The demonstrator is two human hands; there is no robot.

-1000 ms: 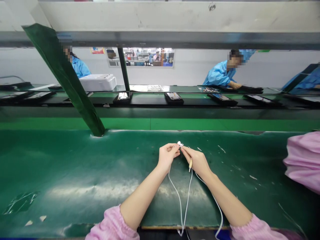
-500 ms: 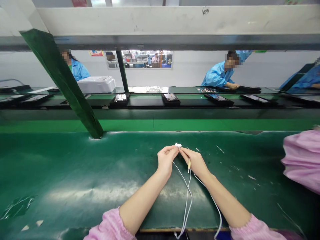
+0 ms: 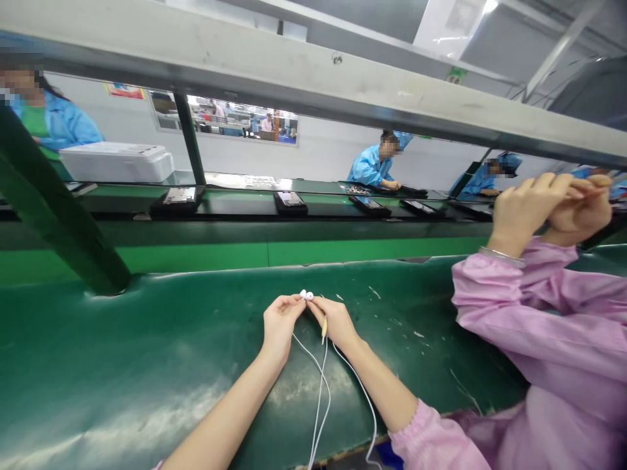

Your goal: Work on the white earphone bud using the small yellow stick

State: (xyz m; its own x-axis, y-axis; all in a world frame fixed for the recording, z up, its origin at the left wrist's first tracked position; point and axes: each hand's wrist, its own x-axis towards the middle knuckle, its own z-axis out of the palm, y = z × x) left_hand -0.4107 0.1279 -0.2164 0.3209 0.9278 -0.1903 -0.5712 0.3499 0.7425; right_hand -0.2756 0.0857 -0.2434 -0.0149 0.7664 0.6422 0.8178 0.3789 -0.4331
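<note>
A slanted green post (image 3: 53,215) meets the green mat (image 3: 147,352) at far left. Behind it, a white box (image 3: 117,162) stands on the far bench. Black trays (image 3: 179,199) sit in a row along the raised belt, which runs the width of the view.

Near the middle, the left hand (image 3: 279,321) rests on the mat with its fingers curled in, thumb and forefinger closed on a pair of white earbuds (image 3: 306,295). The earbuds sit just above the mat, between the two hands. The right hand (image 3: 337,321) meets them from the other side, its fingertips pinched shut on the same pair. This grip seems meant to keep the two buds side by side. The white cable (image 3: 321,391) trails back between the forearms and over the mat's near edge, so the slack stays out of the way. A small yellowish piece (image 3: 324,329) hangs under the right hand; what it is cannot be told.

The mat is open to the left and ahead of the hands. On the right a co-worker's pink sleeve (image 3: 539,326) crowds in, with that person's hands (image 3: 529,209) raised and clasped near the belt.
</note>
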